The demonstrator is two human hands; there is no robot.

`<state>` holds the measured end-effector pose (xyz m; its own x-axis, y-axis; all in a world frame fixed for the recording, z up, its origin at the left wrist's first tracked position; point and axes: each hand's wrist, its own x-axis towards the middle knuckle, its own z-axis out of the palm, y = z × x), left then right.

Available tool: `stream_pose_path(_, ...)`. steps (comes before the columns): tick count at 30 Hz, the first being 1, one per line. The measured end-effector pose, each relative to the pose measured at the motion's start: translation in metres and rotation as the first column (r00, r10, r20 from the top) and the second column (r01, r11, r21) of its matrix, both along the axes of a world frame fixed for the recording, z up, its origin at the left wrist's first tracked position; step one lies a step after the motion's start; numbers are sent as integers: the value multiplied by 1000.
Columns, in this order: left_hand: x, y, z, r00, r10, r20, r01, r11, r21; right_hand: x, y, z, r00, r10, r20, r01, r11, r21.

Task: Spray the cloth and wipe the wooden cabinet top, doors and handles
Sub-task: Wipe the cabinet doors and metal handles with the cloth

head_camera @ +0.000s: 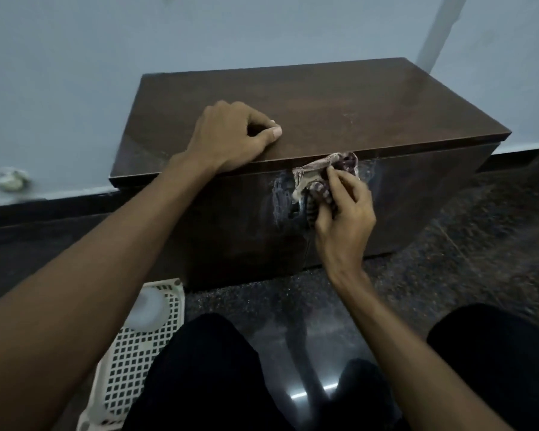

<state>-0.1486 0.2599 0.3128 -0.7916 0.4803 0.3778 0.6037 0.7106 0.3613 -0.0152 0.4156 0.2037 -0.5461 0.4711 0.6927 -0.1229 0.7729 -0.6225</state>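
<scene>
A low dark wooden cabinet point(339, 104) stands against the pale wall. My left hand point(231, 135) rests on the front edge of its top, fingers curled under, holding nothing. My right hand point(343, 213) presses a crumpled striped cloth point(321, 175) against the upper middle of the cabinet front, where the doors meet. A pale smear of wet streaks point(279, 197) shows on the door just left of the cloth. The handle is hidden behind cloth and fingers.
A white perforated plastic basket point(131, 362) lies on the floor at lower left, holding a white bottle-like object point(147, 309). My knees in dark trousers point(206, 368) are close to the cabinet. The dark speckled floor point(448, 259) reflects light. A small pale lump point(11, 180) sits by the wall.
</scene>
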Motion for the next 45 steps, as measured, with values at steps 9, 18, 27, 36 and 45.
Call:
stream_pose_path(9,5,8,-12,997,-76,-28,79,990,117,-23,-41,-27,994,36,-102,-24,993,115)
stream_pose_path(18,4,8,-12,997,-71,-43,77,983,165,-24,-26,-28,988,69,-139,-25,954,299)
stream_pose_path(27,5,10,-12,998,-53,-46,61,979,194,-23,-31,-26,980,-31,-198,20,998,-55)
stream_pose_path(36,5,8,-11,996,-78,-32,83,977,197,-21,-55,-84,976,217,-26,-189,898,397)
stream_pose_path(45,4,8,-12,997,-66,-47,74,976,206,-27,-57,-33,984,34,-176,-13,993,118)
